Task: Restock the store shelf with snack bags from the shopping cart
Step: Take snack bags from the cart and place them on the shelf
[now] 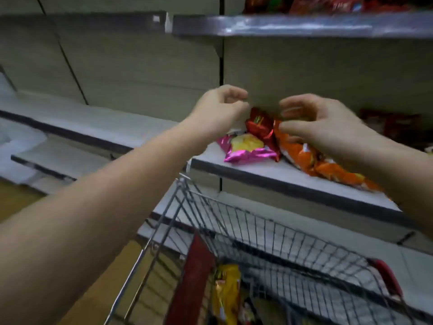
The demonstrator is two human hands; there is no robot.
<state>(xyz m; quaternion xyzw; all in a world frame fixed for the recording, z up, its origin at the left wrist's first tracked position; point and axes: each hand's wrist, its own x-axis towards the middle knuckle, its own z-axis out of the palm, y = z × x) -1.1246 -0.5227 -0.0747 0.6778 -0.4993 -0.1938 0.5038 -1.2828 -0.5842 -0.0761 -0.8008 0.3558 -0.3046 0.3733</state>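
Note:
On the middle shelf (269,174) lie a pink snack bag (246,148), a red snack bag (260,125) standing upright, and an orange snack bag (304,158). My left hand (218,111) has its fingers curled at the red bag's top left corner and seems to pinch it. My right hand (321,125) curls its fingers and thumb round the top of the orange bag. The wire shopping cart (269,235) stands below the shelf, with a yellow snack bag (226,292) and a tall red pack (194,277) inside.
More dark red bags (389,125) sit further right on the same shelf, and others (328,3) on the shelf above. The shelves to the left (70,118) are bare. The cart's red handle (386,277) is at lower right.

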